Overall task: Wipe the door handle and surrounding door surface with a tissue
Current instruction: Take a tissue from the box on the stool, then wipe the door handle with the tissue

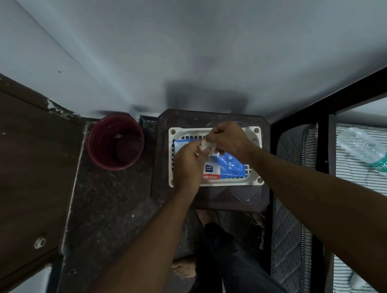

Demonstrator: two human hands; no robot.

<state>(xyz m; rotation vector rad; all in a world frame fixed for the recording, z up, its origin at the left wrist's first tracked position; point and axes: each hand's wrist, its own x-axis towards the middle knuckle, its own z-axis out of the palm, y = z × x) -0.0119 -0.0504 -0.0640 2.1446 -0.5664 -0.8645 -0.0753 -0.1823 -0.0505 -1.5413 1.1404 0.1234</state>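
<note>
Premises appear to be a bedroom in a home. A striped mattress [373, 144] lies in a black metal bed frame [323, 112] at the right, a plastic water bottle [374, 157] on it. A brown wooden door [10, 173], painted walls and a maroon bin [115, 143] occupy the corner.

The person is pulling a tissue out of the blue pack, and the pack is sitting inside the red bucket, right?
Not quite. The head view shows the blue pack lying in the white basket, not the red bucket, which stands apart beside it. Both hands do hold a tissue above the pack.
</note>
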